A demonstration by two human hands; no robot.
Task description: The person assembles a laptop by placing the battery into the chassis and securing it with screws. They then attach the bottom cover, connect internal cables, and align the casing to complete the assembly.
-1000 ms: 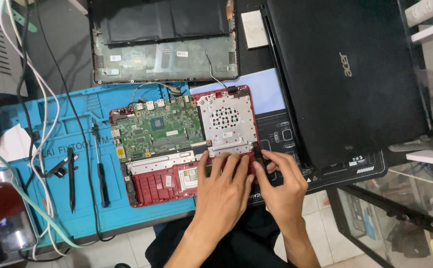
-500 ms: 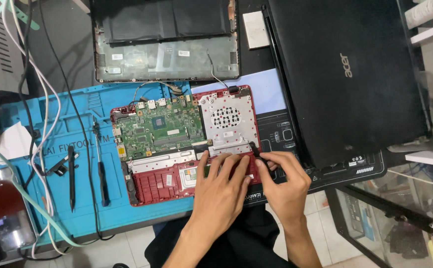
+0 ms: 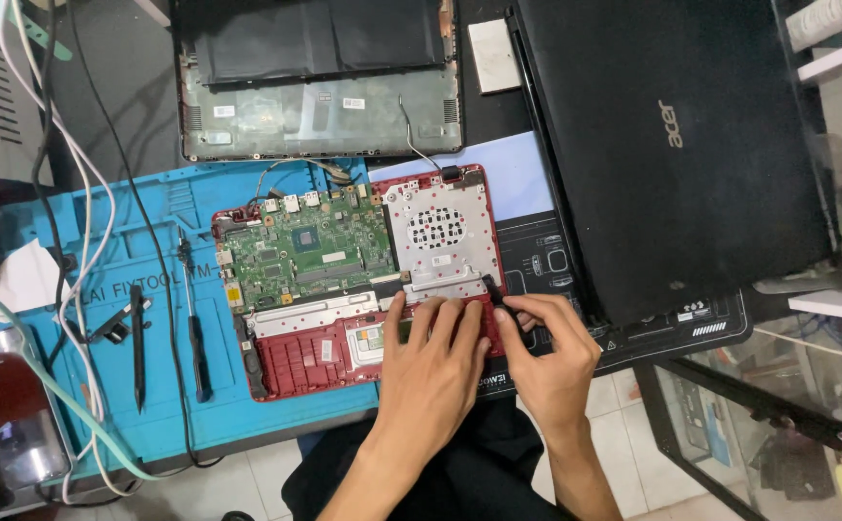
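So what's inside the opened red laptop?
Inside the red laptop: a green board and a silver perforated plate. The left hand covers the lower middle; what's beneath can't be seen.

Your red laptop shell (image 3: 296, 362) looks like matt plastic, its perforated plate (image 3: 435, 232) dull metal. The blue mat (image 3: 161, 405) seems smooth rubber; the black lid (image 3: 672, 145) matt.
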